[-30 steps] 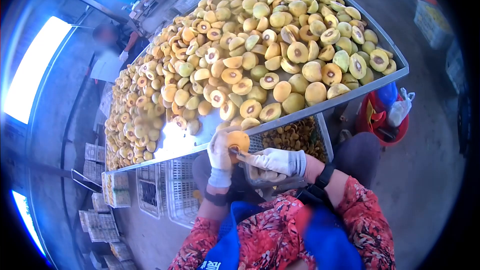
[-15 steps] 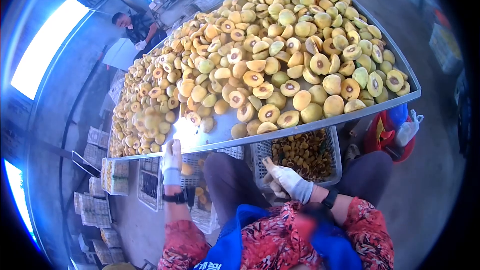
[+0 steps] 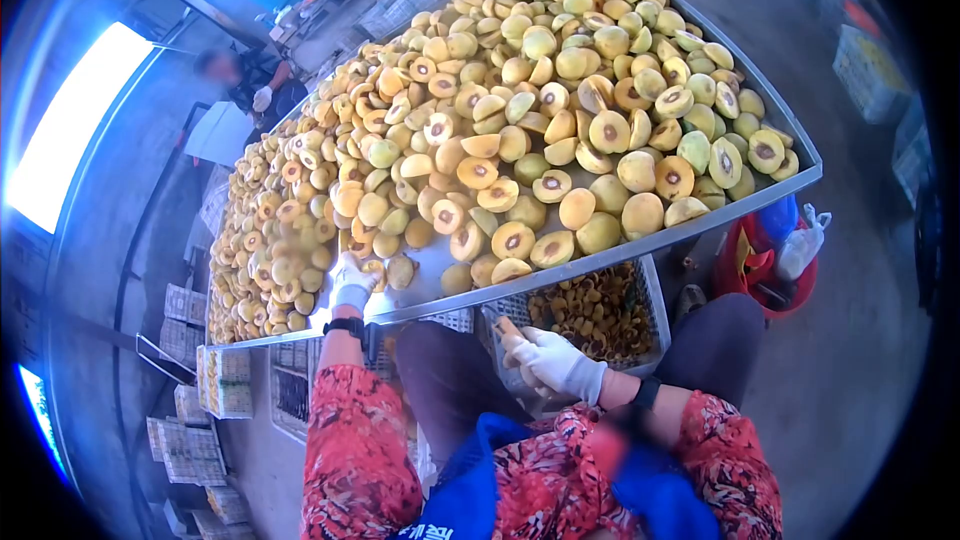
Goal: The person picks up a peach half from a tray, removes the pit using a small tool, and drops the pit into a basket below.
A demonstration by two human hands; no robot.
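Halved yellow stone fruit (image 3: 480,172), which look like peaches or apricots, lie heaped on a metal-rimmed tray (image 3: 600,262); many cut faces show brown centres. My left hand (image 3: 350,285), in a white glove, reaches over the near rim, its fingers curled against a fruit half (image 3: 374,273). Another half (image 3: 402,272) rests just right of it. My gloved right hand (image 3: 555,360) is below the rim, closed around a small tool (image 3: 508,326) with a tan handle and what looks like a metal end.
Under the tray, a grey crate (image 3: 655,315) contains brownish fruit pieces. A red bucket (image 3: 790,302) with bags stands to the right. Stacked crates (image 3: 225,382) line the left side. Another person (image 3: 258,90) works beyond the tray.
My left hand has moved from the tray's rim inward to the fruit half. A fruit piece seen below the rim earlier no longer shows. My right hand keeps the tool, shifted slightly left.
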